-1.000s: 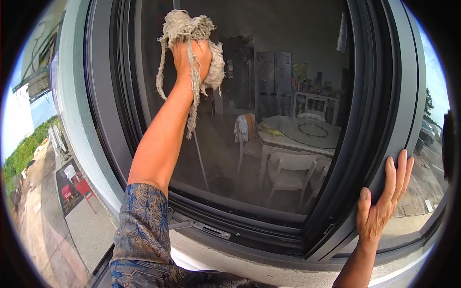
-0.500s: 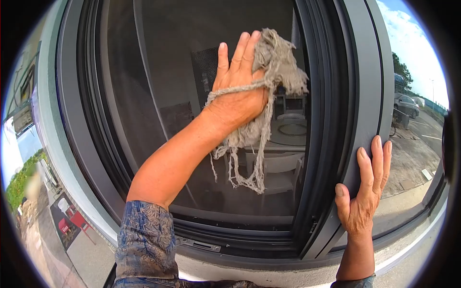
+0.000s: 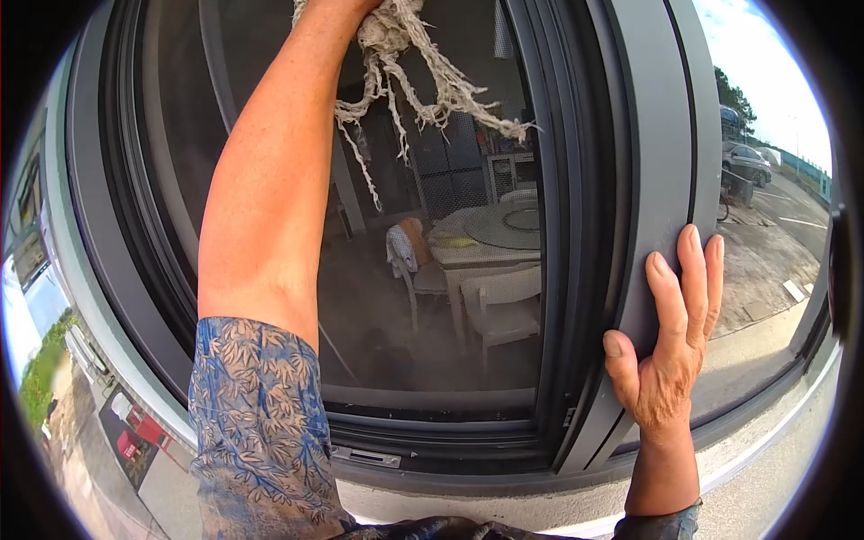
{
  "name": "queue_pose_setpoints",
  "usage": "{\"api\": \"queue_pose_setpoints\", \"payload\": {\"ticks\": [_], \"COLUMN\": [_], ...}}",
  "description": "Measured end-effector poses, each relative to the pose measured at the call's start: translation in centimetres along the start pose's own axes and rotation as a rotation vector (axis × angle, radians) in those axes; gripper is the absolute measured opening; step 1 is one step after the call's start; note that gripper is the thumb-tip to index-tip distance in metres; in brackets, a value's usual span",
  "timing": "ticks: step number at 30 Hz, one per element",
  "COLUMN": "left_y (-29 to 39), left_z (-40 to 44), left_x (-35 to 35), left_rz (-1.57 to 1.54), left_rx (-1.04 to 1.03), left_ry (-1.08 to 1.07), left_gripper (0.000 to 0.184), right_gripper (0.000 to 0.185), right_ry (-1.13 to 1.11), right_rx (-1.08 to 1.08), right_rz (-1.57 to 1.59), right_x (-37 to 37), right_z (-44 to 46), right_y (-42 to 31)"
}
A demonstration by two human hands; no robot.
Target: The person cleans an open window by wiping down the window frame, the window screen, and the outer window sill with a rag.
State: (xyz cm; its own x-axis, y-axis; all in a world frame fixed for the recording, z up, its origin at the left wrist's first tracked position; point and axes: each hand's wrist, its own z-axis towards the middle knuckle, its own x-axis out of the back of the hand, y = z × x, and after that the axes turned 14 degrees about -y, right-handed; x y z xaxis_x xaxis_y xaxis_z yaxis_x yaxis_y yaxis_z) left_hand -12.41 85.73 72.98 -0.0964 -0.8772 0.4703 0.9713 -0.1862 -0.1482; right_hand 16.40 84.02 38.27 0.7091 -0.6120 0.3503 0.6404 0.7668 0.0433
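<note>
At the top edge, my left hand [image 3: 357, 4] is mostly cut off. It holds a frayed, stringy grey rag [image 3: 387, 34] against the dark mesh window screen [image 3: 378, 297]; its fingers are out of view. Loose strands of the rag hang down and to the right over the screen. On the right, my right hand [image 3: 670, 355] rests with fingers spread on the grey window frame [image 3: 650, 162], holding nothing.
Behind the screen are a table [image 3: 490, 229] and white chairs [image 3: 504, 306]. A metal stay [image 3: 364, 456] lies along the bottom frame. To the right, glass shows a parked car [image 3: 747, 162]. A red chair [image 3: 148, 427] stands outside at lower left.
My left hand has swept right and down, then back left and up to the top edge with the rag. My right hand stays on the frame while the view has shifted.
</note>
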Motion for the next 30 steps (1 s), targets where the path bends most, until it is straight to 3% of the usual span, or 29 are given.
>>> {"api": "queue_pose_setpoints", "payload": {"ticks": [1,3,5,7,9,13,15,16,19,21,27,30], "left_y": [-0.6,1.0,5.3,7.8,8.1,10.8,10.7,10.2,9.2,7.8,-1.7,-6.9], "left_z": [-0.7,-4.2,-7.5,-12.2,-16.4,-27.2,-31.7,-32.1,-31.2,-27.0,-13.1,-8.5], "left_x": [-2.6,-4.9,-6.1,-8.0,-10.6,-13.3,-13.6,-13.5,-12.0,-9.4,-4.3,-0.1], "left_rz": [0.667,0.685,0.559,0.595,0.535,0.215,0.276,0.275,0.349,0.4,0.66,0.903], "left_rx": [-0.109,-0.361,-0.228,-0.195,-0.282,-0.281,-0.362,-0.356,-0.393,-0.256,-0.102,0.034], "left_ry": [0.275,0.363,0.088,-0.062,0.023,-0.168,-0.364,-0.363,-0.379,-0.172,0.323,0.361], "left_gripper": [0.052,0.053,0.058,0.05,0.05,0.049,0.046,0.046,0.044,0.011,0.048,0.057], "right_gripper": [0.05,0.05,0.05,0.05,0.051,0.052,0.053,0.053,0.054,0.055,0.052,0.051], "right_ry": [0.009,0.017,0.029,0.037,0.036,0.042,0.041,0.042,0.031,0.034,0.023,0.007], "right_rx": [0.005,0.009,0.006,0.01,0.007,0.017,0.024,0.022,0.036,0.034,0.021,0.013], "right_rz": [-0.003,-0.001,-0.007,0.008,0.011,0.016,0.007,0.009,0.004,0.005,-0.019,-0.005], "right_x": [0.0,0.0,0.0,-0.1,-0.1,-0.2,-0.1,-0.1,-0.1,-0.2,-0.1,-0.1], "right_z": [0.1,0.2,0.2,0.1,0.1,0.1,0.1,0.1,0.0,0.0,-0.2,-0.2], "right_y": [-0.1,-0.2,-0.2,-0.2,-0.2,-0.2,-0.2,-0.2,-0.2,-0.2,-0.1,-0.1]}}
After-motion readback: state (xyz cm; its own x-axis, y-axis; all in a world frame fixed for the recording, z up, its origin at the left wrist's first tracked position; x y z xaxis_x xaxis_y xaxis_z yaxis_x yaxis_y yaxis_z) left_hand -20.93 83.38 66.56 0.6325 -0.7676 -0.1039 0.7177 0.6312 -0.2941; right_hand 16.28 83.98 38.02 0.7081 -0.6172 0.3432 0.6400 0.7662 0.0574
